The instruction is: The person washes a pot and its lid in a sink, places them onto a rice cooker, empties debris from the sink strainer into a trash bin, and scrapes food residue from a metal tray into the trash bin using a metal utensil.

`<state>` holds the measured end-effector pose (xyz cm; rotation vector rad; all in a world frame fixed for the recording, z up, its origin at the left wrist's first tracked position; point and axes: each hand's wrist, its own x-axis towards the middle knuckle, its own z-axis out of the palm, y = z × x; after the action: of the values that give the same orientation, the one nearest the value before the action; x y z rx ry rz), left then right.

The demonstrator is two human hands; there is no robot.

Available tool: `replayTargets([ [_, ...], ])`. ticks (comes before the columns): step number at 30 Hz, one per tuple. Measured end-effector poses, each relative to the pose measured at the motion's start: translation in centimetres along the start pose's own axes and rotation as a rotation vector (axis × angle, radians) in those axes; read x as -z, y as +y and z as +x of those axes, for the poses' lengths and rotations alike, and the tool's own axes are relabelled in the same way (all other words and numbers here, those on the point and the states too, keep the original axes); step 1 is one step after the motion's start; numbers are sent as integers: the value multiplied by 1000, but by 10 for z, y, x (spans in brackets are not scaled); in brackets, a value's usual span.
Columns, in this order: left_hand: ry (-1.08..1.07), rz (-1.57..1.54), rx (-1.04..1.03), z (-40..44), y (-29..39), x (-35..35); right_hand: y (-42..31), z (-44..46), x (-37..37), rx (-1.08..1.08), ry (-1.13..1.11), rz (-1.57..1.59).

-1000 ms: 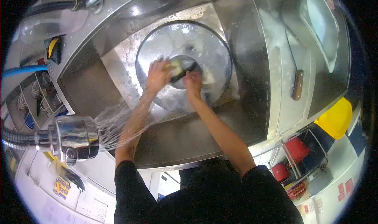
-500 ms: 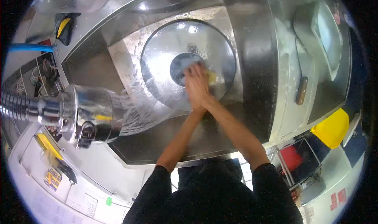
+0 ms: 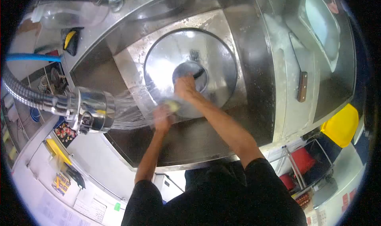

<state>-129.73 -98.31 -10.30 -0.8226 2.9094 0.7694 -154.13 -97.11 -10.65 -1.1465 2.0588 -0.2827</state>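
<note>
At the near-left rim of the round lid (image 3: 220, 63), gripping a blurred yellow-green sponge (image 3: 173, 105) in the left hand (image 3: 162, 117), beside the stream from the spray head (image 3: 93, 109), presumably to wet it. Farther in, with the right hand (image 3: 185, 85) at the dark central handle (image 3: 200, 73), likely steadying the lid inside the steel sink (image 3: 258, 63); cannot tell whether closed round it. Off right, on the ledge (image 3: 285, 111), lying clear of the water, perhaps for safety: a wooden-handled knife (image 3: 302, 87).

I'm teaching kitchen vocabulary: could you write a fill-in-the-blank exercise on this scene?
The spray head releases ____.
The round metal piece lies within the ____.
The left hand, holding a yellowish sponge, is near the piece's rim; the right hand is nearer its ____.
The knife handle is coloured ____.

Words: water; sink; middle; brown
</note>
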Motion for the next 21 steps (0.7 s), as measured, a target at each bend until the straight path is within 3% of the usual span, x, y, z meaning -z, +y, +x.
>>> replayTargets([
  [3,372,-95,411,-4,-31,25,-13,-30,33,-9,60,79],
  [5,513,-191,602,13,-34,45,-21,-38,48,-103,222,315],
  [8,552,-677,814,60,27,137,-27,-55,61,-84,364,386],
  [9,522,-1040,807,73,54,174,-31,-63,73,-113,422,458],
  [10,535,-1313,1081,67,60,197,-33,-73,90,-93,423,579],
  [11,468,-1367,967,57,74,217,-38,-82,102,-90,427,570],
  [13,706,-1326,1092,61,126,249,-47,-97,118,-135,563,778],
  [15,580,-1482,862,65,177,263,-43,-109,118,-174,498,862],
  [16,375,-1263,990,63,193,264,-35,-111,110,-208,445,970],
  [18,94,-1148,984,67,220,249,-18,-118,93,-307,360,1238],
  [21,-39,-1147,494,107,246,176,28,-140,72,-463,401,1933],
])
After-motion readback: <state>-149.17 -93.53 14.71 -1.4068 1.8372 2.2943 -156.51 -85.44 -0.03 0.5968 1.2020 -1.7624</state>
